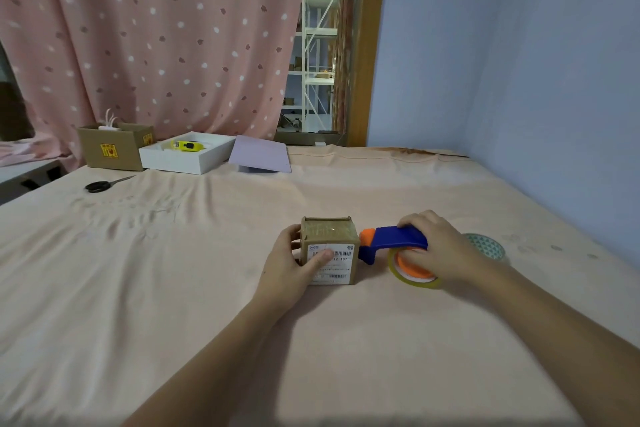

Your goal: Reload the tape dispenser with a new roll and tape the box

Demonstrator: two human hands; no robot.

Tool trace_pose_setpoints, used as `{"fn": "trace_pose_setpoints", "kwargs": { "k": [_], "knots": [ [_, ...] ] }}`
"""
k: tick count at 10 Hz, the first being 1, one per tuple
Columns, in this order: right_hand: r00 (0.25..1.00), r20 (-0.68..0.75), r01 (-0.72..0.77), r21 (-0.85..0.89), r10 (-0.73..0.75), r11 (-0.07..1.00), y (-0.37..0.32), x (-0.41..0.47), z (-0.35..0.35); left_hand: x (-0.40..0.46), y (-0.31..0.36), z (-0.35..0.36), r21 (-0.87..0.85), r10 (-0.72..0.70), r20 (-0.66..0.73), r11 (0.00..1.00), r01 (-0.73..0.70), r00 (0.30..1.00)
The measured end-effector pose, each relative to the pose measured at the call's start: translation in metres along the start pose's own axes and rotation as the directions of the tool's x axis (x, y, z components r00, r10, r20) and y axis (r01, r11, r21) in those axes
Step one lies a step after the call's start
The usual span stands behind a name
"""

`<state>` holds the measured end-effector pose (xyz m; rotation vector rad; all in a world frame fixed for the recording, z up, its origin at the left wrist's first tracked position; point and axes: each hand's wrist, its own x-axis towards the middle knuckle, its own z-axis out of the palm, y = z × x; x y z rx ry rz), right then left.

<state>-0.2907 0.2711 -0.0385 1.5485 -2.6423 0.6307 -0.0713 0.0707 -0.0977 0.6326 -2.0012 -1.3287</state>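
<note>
While the far left corner of the bed (207, 288) holds an open cardboard carton (110, 149), black-handled scissors (100, 185), a white tray (187, 158) with a yellow item in it and a lilac pad (259, 154), the work sits right of the middle. The left hand (294, 263) wraps the small cardboard box (329, 250) from its left side, thumb pressed across the printed label on the near face, fingers behind, a closed steadying grip. Clear tape already shines across the box top. Just right of it, nose touching or nearly touching the box's right side, is the blue tape dispenser (394, 239) with its orange tip, loaded with a clear tape roll (414, 270) on an orange hub. The right hand (440, 246) is closed over the dispenser's handle and the roll. Behind that hand lies a patterned teal roll (485, 246), near the bed's right edge. The box looks light and fairly stiff, likely to slide on the soft sheet, so pinning it by its side walls seems sensible. The dispenser is rigid plastic, best gripped by the handle, well clear of the cutter end. Loading appears done, taping partly so.
</note>
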Motion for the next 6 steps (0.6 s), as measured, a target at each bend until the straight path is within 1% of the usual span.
{"fn": "trace_pose_setpoints", "kwargs": {
  "k": [1,2,4,5,6],
  "knots": [
    [0.999,0.024,-0.024,-0.071,0.026,0.997,-0.006,0.001,0.0,0.002,-0.002,0.0,0.0,-0.009,0.0,1.0,0.009,1.0],
    [1.0,0.007,-0.026,-0.144,0.028,0.989,-0.009,-0.001,0.003,0.004,-0.004,-0.001,-0.018,-0.012,0.012,1.0,0.013,1.0],
    [0.999,0.016,-0.03,-0.156,0.033,0.987,-0.012,-0.004,-0.004,0.005,-0.003,-0.002,-0.034,-0.027,0.033,0.999,0.028,0.999],
    [0.999,0.032,-0.026,-0.168,0.032,0.985,-0.017,-0.009,-0.009,0.001,0.002,-0.005,0.013,-0.023,0.083,1.0,0.022,0.996],
    [0.999,0.038,-0.008,-0.16,0.014,0.987,-0.025,-0.009,-0.023,0.001,0.005,-0.011,0.117,-0.019,0.184,0.993,-0.002,0.983]
  ]
}}
